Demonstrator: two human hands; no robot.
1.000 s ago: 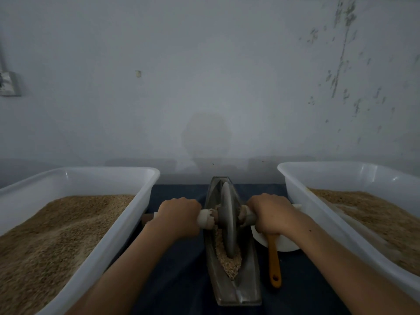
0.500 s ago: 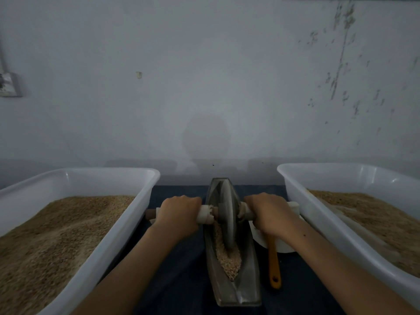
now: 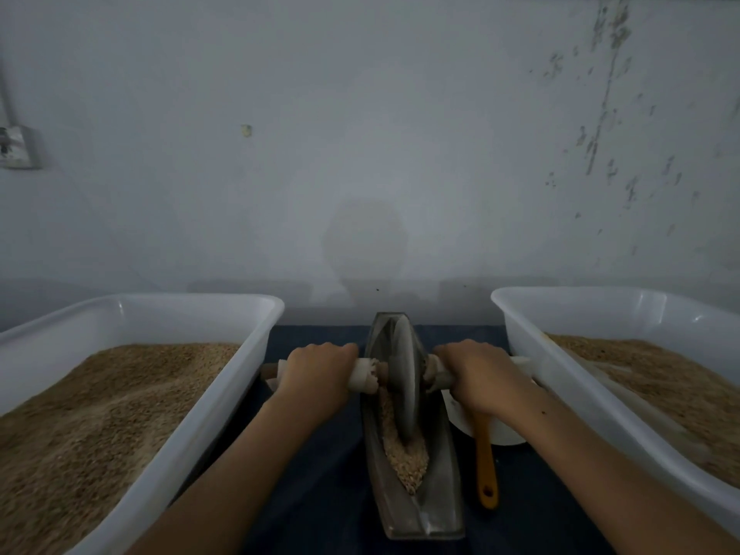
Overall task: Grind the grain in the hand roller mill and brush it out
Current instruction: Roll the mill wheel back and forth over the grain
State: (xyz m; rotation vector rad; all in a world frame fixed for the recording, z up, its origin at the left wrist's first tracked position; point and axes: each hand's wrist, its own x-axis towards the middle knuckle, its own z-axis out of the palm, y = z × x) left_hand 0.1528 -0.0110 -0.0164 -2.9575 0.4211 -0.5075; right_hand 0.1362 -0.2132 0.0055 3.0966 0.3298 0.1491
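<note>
A boat-shaped metal trough (image 3: 440, 502) lies lengthways on the dark cloth between two tubs. A grey grinding wheel (image 3: 402, 378) stands upright in it, towards the far end. Pale grain (image 3: 406, 458) fills the trough's groove on the near side of the wheel. My left hand (image 3: 318, 374) grips the axle handle left of the wheel. My right hand (image 3: 478, 374) grips the handle on the right. A brush with an orange handle (image 3: 485, 470) lies right of the trough, its head hidden under my right wrist.
A white tub (image 3: 224, 402) of brown grain stands close on the left, and another white tub (image 3: 560, 390) on the right. A white bowl (image 3: 502, 434) sits between the trough and the right tub. A pale wall rises just behind.
Both hands have pushed the wheel away from me along the trough, towards its far end. More grain shows on the near side of the wheel.
</note>
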